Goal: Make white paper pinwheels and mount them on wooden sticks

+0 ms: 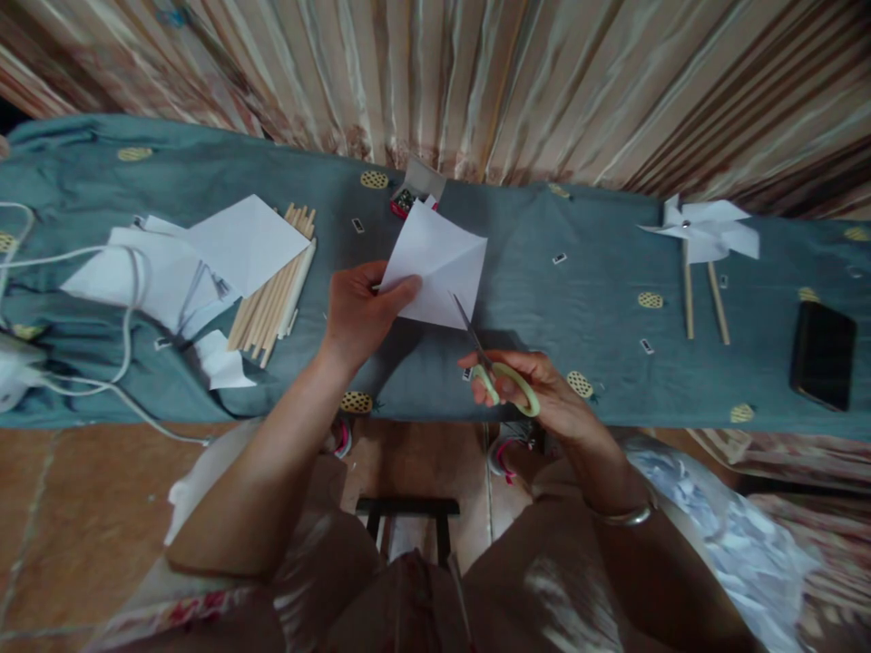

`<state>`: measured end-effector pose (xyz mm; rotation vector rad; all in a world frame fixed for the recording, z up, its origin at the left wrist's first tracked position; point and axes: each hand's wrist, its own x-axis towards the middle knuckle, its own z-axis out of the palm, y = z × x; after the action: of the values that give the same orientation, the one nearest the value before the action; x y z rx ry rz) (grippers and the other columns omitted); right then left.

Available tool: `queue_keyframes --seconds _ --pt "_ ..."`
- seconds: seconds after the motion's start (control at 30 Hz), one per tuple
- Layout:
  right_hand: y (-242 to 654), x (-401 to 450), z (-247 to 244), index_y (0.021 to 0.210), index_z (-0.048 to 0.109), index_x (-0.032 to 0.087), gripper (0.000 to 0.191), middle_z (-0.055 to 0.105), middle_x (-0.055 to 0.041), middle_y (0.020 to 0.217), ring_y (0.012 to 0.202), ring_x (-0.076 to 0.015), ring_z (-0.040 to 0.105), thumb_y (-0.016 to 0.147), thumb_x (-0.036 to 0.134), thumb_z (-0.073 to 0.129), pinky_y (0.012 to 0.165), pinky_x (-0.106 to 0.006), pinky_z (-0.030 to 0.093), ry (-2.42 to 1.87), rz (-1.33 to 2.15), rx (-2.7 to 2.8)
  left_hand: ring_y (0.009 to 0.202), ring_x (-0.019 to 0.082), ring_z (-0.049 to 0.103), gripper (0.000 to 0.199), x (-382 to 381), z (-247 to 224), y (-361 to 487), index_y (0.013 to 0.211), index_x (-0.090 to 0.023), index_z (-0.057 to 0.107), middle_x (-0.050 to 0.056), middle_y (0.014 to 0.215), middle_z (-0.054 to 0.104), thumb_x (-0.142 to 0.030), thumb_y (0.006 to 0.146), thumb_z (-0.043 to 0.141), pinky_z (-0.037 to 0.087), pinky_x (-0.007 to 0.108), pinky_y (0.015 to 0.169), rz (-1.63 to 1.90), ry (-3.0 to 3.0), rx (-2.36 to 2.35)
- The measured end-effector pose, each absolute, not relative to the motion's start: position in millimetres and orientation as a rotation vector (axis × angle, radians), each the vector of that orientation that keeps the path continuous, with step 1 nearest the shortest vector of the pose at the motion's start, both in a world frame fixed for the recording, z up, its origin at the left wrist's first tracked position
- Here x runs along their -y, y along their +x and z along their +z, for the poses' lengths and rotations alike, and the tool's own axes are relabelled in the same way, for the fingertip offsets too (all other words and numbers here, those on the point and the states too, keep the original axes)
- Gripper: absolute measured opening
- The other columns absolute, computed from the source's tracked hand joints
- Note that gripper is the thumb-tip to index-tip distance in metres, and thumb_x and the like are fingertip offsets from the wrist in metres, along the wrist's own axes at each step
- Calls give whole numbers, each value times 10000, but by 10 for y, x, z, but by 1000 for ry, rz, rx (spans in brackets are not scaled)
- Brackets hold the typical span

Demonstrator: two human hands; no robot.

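My left hand (367,304) pinches the left side of a creased white paper square (442,258), thumb on top. The paper is held up over the cloth-covered table. In my right hand (537,385) are scissors (515,385) with pale yellow-green handles, fingers through the loops. Their blades point up and left, and the tips overlap the lower right part of the paper. Whether the blades are apart is hard to tell. Just behind the paper sits a small open box (403,201) with small items inside.
Wooden sticks (272,299) lie at the left beside white paper sheets (163,272) and a white cable (128,336). At the right are paper pinwheels (714,227) on sticks and a black phone (823,355). A curtain (435,82) hangs behind the table.
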<state>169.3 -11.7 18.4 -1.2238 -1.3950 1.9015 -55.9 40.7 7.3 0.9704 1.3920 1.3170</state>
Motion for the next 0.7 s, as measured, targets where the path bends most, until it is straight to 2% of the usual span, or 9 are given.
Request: queue_keyframes --seconds 0.47,0.7 --pt "1708 113 157 1045 747 172 424 619 -20 737 660 -143 555 789 508 774 662 -323 529 -1201 1937 1329 565 125 519 126 -397 64 -568 626 -175 726 5 610 615 -256 691 797 383 240 510 1320 1018 -1398" --pt "1714 103 129 1058 753 187 444 635 -4 715 646 -129 563 760 511 811 604 -290 499 -1207 1944 1321 578 134 545 94 -405 59 -566 649 -158 739 14 617 630 -219 698 791 392 236 511 1323 998 -1390"
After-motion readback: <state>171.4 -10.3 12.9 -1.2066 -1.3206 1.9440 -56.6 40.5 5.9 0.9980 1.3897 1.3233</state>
